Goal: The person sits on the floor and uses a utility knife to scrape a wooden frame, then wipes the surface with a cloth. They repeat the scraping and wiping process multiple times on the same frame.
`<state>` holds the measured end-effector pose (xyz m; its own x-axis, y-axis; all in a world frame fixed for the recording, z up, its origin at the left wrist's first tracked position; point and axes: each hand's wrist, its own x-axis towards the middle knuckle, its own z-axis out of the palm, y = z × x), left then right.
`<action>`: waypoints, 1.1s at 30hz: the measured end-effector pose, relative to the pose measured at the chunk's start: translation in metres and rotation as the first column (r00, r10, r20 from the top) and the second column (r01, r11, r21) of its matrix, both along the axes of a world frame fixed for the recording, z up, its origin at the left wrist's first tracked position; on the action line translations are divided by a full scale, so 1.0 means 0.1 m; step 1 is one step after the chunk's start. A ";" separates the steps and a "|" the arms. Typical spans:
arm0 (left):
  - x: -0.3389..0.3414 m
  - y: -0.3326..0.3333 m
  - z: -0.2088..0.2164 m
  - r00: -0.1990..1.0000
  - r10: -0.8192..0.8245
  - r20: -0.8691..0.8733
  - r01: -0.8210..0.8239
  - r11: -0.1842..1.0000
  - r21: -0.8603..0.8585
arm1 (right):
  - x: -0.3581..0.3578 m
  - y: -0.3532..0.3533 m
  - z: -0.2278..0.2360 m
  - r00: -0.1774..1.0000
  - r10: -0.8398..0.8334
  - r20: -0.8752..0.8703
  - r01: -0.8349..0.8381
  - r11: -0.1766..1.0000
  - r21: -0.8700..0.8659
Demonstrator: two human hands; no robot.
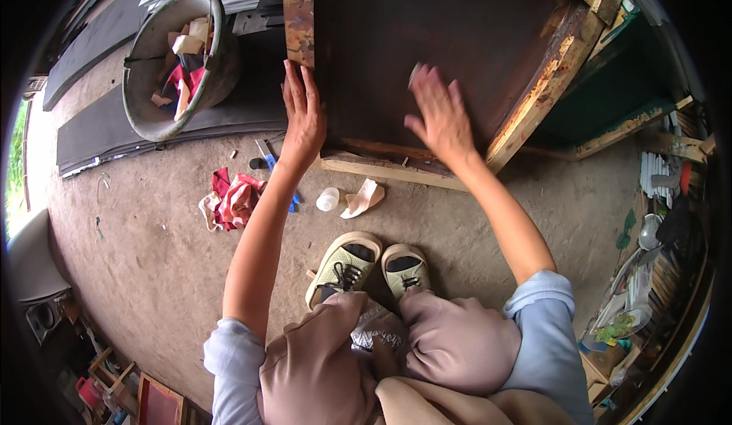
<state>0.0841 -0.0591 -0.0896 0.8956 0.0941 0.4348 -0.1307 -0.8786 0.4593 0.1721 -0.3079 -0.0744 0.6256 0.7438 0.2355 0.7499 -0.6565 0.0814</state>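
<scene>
A wooden frame [560, 66] with a dark, smooth panel [366, 51] stretched inside leans in front of me. My left hand [305, 116] lies along its left bar, fingers extended and nothing held; the thumb is hidden. Over the lower right part of the panel, my right hand [442, 116] is spread flat, slightly smeared by motion. Whether its palm presses on the surface, I cannot tell. Below the frame on the floor are a small translucent cup [328, 199] and a scrap of pale material [364, 198].
Left of the frame stands a bucket [137, 104] of coloured scraps on dark sheets [91, 139]. Red and pink cloth [238, 200] lies beside a blue-handled tool [266, 152]. Another frame with a green panel [618, 112] leans at right. Assorted items line the right edge.
</scene>
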 end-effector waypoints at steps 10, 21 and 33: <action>-0.38 -0.04 -0.28 0.993 -0.023 -0.115 0.032 0.997 0.071 | -1.04 -0.22 -0.48 0.901 0.271 -0.340 -0.223 0.959 0.173; -0.41 -0.01 -0.31 0.993 -0.019 -0.118 0.033 0.992 0.119 | -1.17 0.09 -0.35 0.571 0.261 -0.779 0.039 0.938 0.343; -0.42 -0.06 -0.34 0.985 0.032 -0.168 -0.023 0.998 0.055 | -0.05 -0.41 0.81 0.799 0.139 -0.586 0.585 0.051 0.810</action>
